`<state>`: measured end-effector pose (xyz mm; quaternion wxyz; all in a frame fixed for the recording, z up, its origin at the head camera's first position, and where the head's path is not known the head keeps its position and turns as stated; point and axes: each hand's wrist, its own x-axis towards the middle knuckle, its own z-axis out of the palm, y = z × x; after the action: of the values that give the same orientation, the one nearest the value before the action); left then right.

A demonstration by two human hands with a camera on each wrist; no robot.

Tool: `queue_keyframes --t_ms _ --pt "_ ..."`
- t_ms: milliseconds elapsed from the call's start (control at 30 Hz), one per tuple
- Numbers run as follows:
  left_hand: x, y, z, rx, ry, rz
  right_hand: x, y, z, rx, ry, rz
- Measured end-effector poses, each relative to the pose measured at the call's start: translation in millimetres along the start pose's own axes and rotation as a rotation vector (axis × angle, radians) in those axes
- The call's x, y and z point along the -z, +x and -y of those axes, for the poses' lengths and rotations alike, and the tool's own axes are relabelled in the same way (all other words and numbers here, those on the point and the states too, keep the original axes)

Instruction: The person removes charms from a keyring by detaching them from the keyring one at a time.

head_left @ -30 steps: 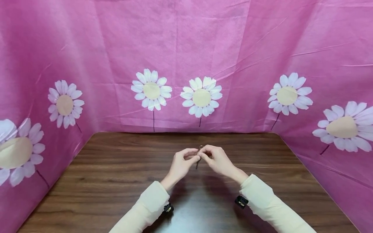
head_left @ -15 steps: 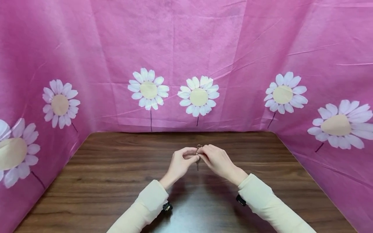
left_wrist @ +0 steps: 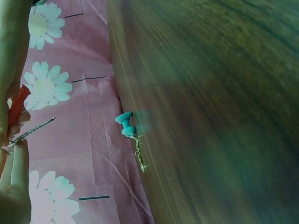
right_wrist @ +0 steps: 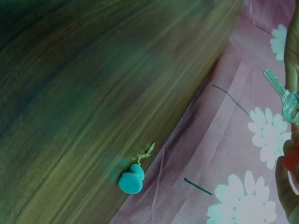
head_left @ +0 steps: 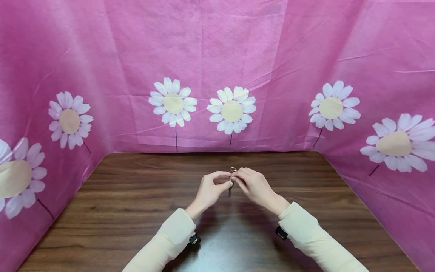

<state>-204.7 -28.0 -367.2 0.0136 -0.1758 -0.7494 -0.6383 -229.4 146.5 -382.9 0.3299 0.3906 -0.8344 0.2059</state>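
Observation:
My left hand pinches a silver key at its head, and the blade hangs below the fingertips. A thin metal ring shows by the key's head, between the two hands. Touching or nearly touching the left fingertips, my right hand holds a small red-orange piece, partly hidden by its fingers. Beyond the hands, a teal dumbbell-shaped charm with a gold chain lies on the table. The head view hides the charm behind my right hand; a gold loop shows just above the fingers.
The dark wooden table has a pink cloth with printed daisies round its back and sides. Both hands are raised over the table's middle. The charm lies close to the far edge.
The key has turned slightly between my fingers. My right fingertips have shifted a little, and both hands stay together in nearly the same place. The head view has shifted slightly.

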Motion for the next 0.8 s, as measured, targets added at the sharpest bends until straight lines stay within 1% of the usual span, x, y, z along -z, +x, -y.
queue_keyframes --t_ms 167,400,600,700,800 --pt "0.4 -0.5 1.9 -0.003 -0.063 0.020 0.8 0.5 0.5 -0.035 0.052 0.013" --pt "-1.1 0.4 7.1 -0.013 -0.144 0.025 1.5 -0.5 0.9 -0.063 0.073 0.008" --pt "-2.3 0.0 6.2 -0.012 -0.155 0.035 4.0 -0.7 2.3 -0.085 0.084 0.016" --pt "-2.5 -0.1 3.2 0.001 -0.146 0.057 5.7 -0.7 2.6 -0.086 0.084 0.015" --pt "-2.4 -0.7 0.9 0.017 -0.116 0.065 7.3 -0.4 2.7 -0.078 0.087 0.013"
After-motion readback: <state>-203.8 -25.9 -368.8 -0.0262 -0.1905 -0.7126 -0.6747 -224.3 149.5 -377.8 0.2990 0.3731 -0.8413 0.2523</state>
